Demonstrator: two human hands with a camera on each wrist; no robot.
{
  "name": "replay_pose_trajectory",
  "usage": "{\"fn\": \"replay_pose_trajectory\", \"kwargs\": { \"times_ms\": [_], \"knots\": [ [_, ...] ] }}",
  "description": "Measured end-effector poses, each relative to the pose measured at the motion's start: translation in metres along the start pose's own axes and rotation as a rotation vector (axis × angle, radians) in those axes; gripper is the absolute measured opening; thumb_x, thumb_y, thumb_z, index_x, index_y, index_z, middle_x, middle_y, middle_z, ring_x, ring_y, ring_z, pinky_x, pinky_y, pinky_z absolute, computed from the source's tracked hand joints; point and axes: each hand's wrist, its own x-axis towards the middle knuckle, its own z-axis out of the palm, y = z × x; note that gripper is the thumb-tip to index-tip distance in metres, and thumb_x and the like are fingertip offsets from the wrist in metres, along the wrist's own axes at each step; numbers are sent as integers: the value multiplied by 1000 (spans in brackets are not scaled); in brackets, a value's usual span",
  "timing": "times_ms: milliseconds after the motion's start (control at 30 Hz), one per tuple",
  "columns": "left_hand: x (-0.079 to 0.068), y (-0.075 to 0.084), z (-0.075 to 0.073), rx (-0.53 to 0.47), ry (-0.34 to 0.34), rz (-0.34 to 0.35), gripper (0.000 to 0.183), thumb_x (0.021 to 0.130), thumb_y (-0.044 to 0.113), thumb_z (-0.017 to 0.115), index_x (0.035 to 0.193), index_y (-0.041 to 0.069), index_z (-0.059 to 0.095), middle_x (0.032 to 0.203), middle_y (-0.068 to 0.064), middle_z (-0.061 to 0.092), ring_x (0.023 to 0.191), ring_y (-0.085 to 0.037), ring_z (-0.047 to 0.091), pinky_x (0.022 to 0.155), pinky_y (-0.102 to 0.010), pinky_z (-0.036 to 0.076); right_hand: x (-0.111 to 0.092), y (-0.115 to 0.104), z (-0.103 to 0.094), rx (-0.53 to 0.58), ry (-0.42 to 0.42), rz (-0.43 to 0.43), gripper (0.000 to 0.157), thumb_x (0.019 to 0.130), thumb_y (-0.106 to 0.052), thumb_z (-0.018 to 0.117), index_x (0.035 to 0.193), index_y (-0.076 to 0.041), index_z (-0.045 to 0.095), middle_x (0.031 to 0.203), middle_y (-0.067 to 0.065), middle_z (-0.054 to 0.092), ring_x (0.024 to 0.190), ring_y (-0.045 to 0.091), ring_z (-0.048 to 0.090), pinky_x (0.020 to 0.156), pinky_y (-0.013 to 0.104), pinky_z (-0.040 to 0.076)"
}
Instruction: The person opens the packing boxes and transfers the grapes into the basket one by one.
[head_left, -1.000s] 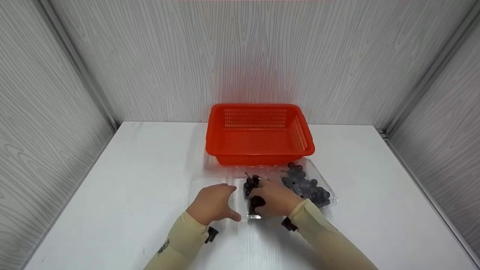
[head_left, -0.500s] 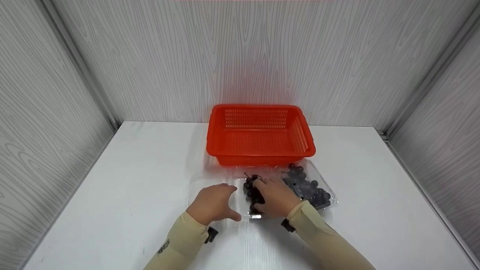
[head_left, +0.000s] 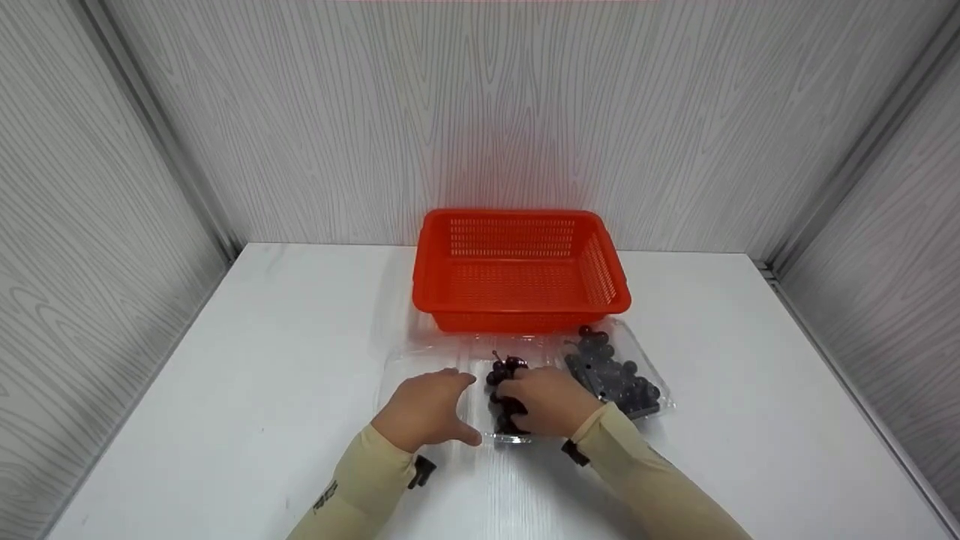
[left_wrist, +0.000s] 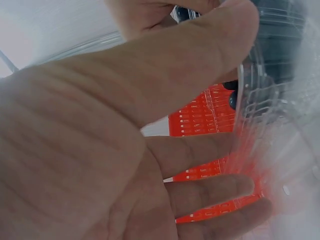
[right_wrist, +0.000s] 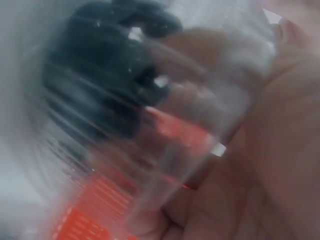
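Note:
In the head view a dark bunch of grapes (head_left: 504,369) sits in an open clear plastic clamshell box (head_left: 514,439). My right hand (head_left: 553,401) reaches into this box, with thumb and fingers curled about the grapes. Through the blurred plastic, the right wrist view shows the same dark grapes (right_wrist: 95,75) and fingers close to them. My left hand (head_left: 426,409) lies over the opened clear lid (head_left: 397,367) on the left, thumb and fingers spread apart. Its fingers (left_wrist: 210,192) are fairly straight against the clear plastic in the left wrist view.
Behind the hands stands a red plastic basket (head_left: 517,319) with nothing visible inside. A second clear box (head_left: 649,360) with dark grapes lies right of my right hand. White wood-grain panels (head_left: 495,112) enclose the white table (head_left: 315,322) on three sides.
My right hand shifts slightly among the grapes, and the bunch under its fingers moves a little. The clear box moves slightly toward me. My left hand stays nearly in place.

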Motion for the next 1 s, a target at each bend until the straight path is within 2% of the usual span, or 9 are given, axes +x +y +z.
{"fn": "replay_pose_trajectory", "kwargs": {
  "times_ms": [133,200,367,600,833,1000],
  "knots": [
    [1,2,0,4,-3,-8,79,73,36,94,138,4,63,136,-16,66,126,-36,62,105,-52,49,-1,-2,-2,-33,-15,-12,40,85,-15,81,124,-16,74,94,8,73,75,25,66,78,43,59],
    [1,3,0,3,-6,-11,79,73,36,93,139,4,62,137,-17,66,127,-36,62,105,-52,49,-1,-4,-3,-48,-14,2,34,85,-15,81,119,-15,75,90,7,73,72,24,65,77,43,59],
    [1,4,0,3,-10,-17,80,73,36,94,138,4,62,138,-17,65,129,-36,60,107,-52,48,0,-6,-1,-57,2,30,19,85,-14,81,99,-12,68,78,3,65,62,20,55,66,39,55],
    [-1,3,2,-7,-19,-32,81,74,37,94,139,3,60,140,-19,63,131,-38,59,108,-53,47,4,-9,5,-54,-3,-22,31,87,-15,79,117,-17,74,91,4,66,65,20,55,67,38,55],
    [0,4,2,-4,-10,-32,80,73,37,94,138,3,61,139,-18,64,130,-36,60,108,-52,47,7,-6,10,-4,27,7,21,88,-15,80,106,-13,69,93,3,65,69,20,59,70,38,58],
    [-1,4,1,-10,4,-16,79,73,36,94,136,1,62,137,-18,65,129,-36,61,107,-52,48,8,-2,12,53,22,27,22,89,-16,79,109,-15,70,94,1,63,70,17,56,71,36,57]
  ]
}}
